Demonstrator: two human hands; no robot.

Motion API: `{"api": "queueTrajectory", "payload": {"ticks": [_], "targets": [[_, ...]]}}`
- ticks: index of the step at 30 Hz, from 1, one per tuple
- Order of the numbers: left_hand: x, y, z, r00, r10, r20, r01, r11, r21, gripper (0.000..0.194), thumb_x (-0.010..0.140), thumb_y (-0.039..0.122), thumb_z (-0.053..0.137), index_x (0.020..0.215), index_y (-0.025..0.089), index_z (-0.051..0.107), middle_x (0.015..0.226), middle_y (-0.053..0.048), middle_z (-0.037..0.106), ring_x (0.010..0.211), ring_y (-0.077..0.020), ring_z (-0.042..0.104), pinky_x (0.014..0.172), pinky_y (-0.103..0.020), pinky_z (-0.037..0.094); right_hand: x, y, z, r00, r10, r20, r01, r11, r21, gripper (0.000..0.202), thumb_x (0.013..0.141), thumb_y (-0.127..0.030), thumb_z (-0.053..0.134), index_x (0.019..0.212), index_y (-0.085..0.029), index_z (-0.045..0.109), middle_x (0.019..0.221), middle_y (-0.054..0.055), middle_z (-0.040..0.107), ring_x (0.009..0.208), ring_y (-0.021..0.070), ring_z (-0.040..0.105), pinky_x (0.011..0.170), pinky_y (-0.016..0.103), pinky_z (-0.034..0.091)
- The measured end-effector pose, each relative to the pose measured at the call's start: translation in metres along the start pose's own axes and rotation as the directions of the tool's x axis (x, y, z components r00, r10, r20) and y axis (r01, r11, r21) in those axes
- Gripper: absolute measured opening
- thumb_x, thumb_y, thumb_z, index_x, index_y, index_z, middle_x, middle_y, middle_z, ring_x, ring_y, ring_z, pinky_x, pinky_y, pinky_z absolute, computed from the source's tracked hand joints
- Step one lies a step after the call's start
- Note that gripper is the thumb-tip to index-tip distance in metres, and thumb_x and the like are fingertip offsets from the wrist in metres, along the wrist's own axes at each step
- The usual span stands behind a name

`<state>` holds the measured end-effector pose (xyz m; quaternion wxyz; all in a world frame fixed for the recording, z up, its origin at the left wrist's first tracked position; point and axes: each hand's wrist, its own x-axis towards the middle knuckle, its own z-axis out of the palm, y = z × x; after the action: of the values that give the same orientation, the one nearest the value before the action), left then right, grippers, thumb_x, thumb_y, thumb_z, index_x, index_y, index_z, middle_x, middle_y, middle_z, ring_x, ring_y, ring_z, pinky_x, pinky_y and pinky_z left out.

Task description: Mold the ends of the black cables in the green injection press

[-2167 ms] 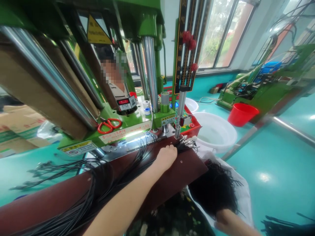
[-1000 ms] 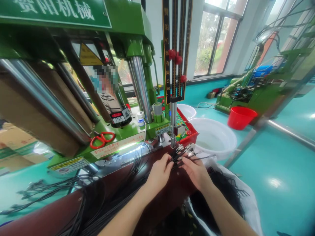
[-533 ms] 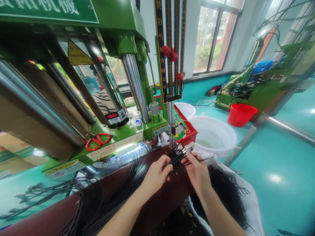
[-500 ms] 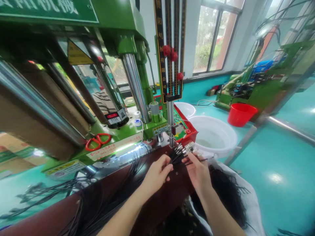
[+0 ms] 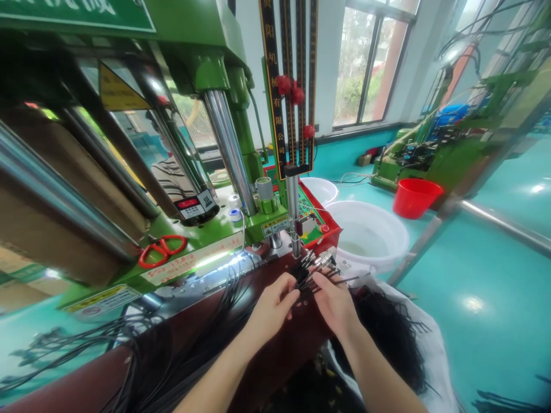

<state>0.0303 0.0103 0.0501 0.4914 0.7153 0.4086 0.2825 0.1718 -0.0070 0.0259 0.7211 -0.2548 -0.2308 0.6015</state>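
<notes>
Gripped between thumb and fingers of both the left hand [image 5: 269, 304] and the right hand [image 5: 333, 301], a bunch of black cables [image 5: 306, 276] with silvery ends sits at the right end of the table [image 5: 297, 338]. Loose cables [image 5: 138, 350] cover the table's left part. Behind the table stands a green machine [image 5: 226, 149]; right of the table is a white sack [image 5: 433, 338].

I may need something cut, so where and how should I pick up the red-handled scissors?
Take the red loop handles from the near side, slightly from above. Both loops face out at the front edge of the green machine bed, probably easy to hook; the blades are hard to make out.
</notes>
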Motion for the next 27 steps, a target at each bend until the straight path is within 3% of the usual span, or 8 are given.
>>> {"api": "queueTrajectory", "payload": {"ticks": [5,8,12,17,19,22,24,27], "targets": [[-0.001,0.003,0.001,0.999,-0.034,0.01,0.034,0.998,0.046,0.012,0.082,0.031,0.04,0.082,0.02,0.045,0.068,0.003,0.057,0.046,-0.0074,0.049,0.045,-0.019,0.036,0.004,0.002,-0.003,0.997,-0.043,-0.068,0.045,0.999,0.016,0.009,0.063,-0.013,0.072,0.068,-0.018,0.065,0.075,0.0,0.065,0.076,0.0127,0.057,0.078,0.027,0.043],[-0.003,0.006,0.0,0.999,-0.04,-0.023,0.043,0.991,0.129,0.016,0.083,0.032,0.039,0.09,0.022,0.048,0.069,0.002,0.059,0.05,-0.0092,0.053,0.05,-0.02,0.039,0.006,0.002,-0.002,0.99,-0.026,-0.139,0.039,0.994,0.097,0.011,0.061,-0.013,0.073,0.064,-0.018,0.064,0.073,-0.001,0.065,0.071,0.0125,0.057,0.073,0.028,0.046],[-0.005,0.006,-0.002,0.998,-0.028,-0.064,0.041,0.978,0.204,0.022,0.084,0.035,0.038,0.099,0.025,0.051,0.065,0.002,0.06,0.053,-0.0115,0.055,0.052,-0.02,0.04,0.013,-0.002,-0.003,0.964,-0.082,-0.252,0.123,0.981,0.152,0.016,0.059,-0.01,0.074,0.066,-0.019,0.063,0.068,-0.004,0.062,0.065,0.0097,0.056,0.066,0.024,0.047],[-0.006,0.0,-0.001,0.999,-0.028,-0.043,0.035,0.985,0.168,0.028,0.083,0.035,0.039,0.105,0.024,0.052,0.067,0.0,0.061,0.051,-0.0111,0.054,0.05,-0.021,0.042,0.015,-0.004,-0.006,0.965,-0.061,-0.253,0.102,0.983,0.151,0.017,0.061,-0.008,0.072,0.066,-0.019,0.062,0.068,-0.005,0.06,0.064,0.0088,0.055,0.064,0.022,0.046],[-0.006,-0.003,0.0,0.999,-0.036,0.027,0.033,0.993,0.112,0.031,0.084,0.034,0.038,0.111,0.025,0.05,0.073,-0.001,0.061,0.05,-0.0104,0.054,0.048,-0.021,0.043,0.012,-0.007,-0.007,0.978,-0.02,-0.207,0.056,0.984,0.166,0.013,0.064,-0.01,0.071,0.069,-0.019,0.063,0.071,-0.004,0.061,0.068,0.0097,0.056,0.067,0.023,0.046],[-0.005,-0.008,0.004,0.994,-0.034,0.106,0.032,0.999,0.026,0.034,0.084,0.032,0.037,0.116,0.023,0.047,0.078,-0.003,0.061,0.051,-0.0096,0.053,0.046,-0.02,0.044,0.008,-0.015,-0.009,0.998,0.069,-0.002,-0.068,0.989,0.13,0.014,0.071,-0.016,0.066,0.084,-0.02,0.065,0.085,0.001,0.064,0.081,0.0152,0.057,0.076,0.03,0.046],[-0.007,-0.012,0.009,0.99,-0.044,0.134,0.048,0.998,-0.03,0.035,0.084,0.031,0.038,0.117,0.021,0.044,0.078,-0.003,0.061,0.05,-0.0089,0.052,0.043,-0.019,0.042,0.006,-0.022,-0.012,0.986,0.123,0.116,-0.132,0.989,0.072,0.018,0.074,-0.02,0.063,0.092,-0.02,0.064,0.09,0.004,0.064,0.086,0.0186,0.057,0.079,0.034,0.044],[-0.022,-0.018,0.022,0.965,-0.105,0.242,0.154,0.969,-0.192,0.037,0.084,0.032,0.039,0.119,0.021,0.036,0.079,-0.004,0.062,0.044,-0.0068,0.049,0.036,-0.016,0.036,0.004,-0.03,-0.016,0.962,0.193,0.194,-0.178,0.98,-0.093,0.017,0.082,-0.027,0.054,0.09,-0.018,0.065,0.085,0.005,0.065,0.085,0.0196,0.058,0.079,0.036,0.044]]}}
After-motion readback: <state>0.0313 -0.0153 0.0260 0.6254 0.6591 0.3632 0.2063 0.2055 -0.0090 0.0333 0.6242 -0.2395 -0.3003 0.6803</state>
